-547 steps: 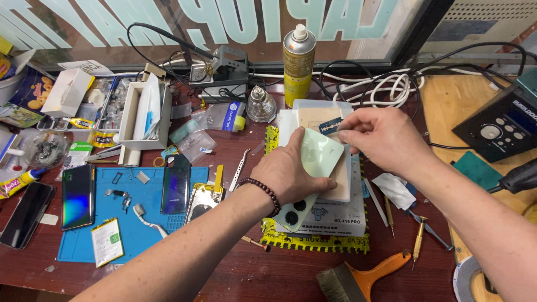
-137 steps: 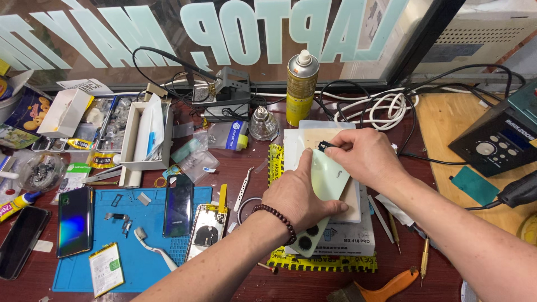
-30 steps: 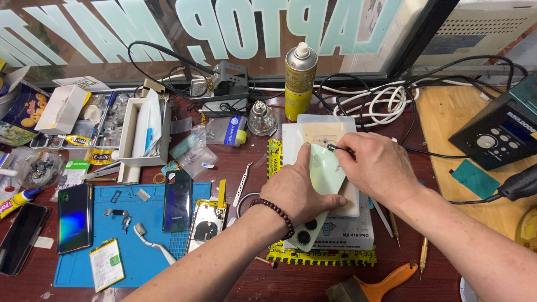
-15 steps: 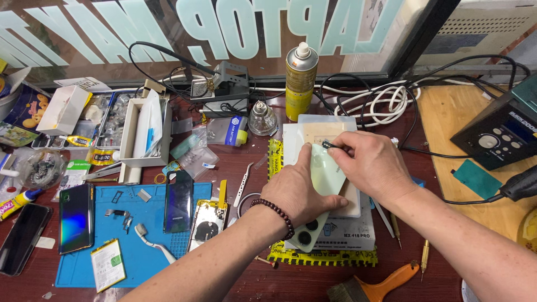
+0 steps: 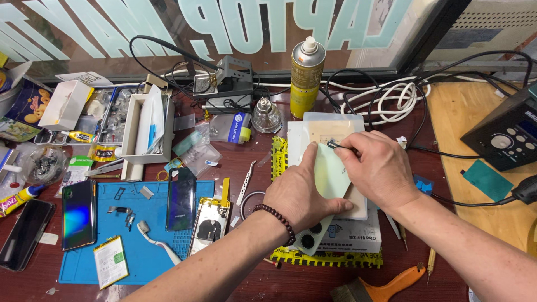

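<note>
Hands at frame centre: left hand (image 5: 299,193) spread flat, pinning the pale green phone back cover (image 5: 330,176) to the white heating pad (image 5: 324,131) for steadiness, while right hand (image 5: 377,170) pinches a thin dark pick (image 5: 335,146) at its top edge.

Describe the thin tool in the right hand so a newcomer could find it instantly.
Start at the tall yellow spray can by the window; just below it lies a white pad. Over it, the right hand pinches a slim dark tool, the only one held; the silver tweezers lie loose.
</note>
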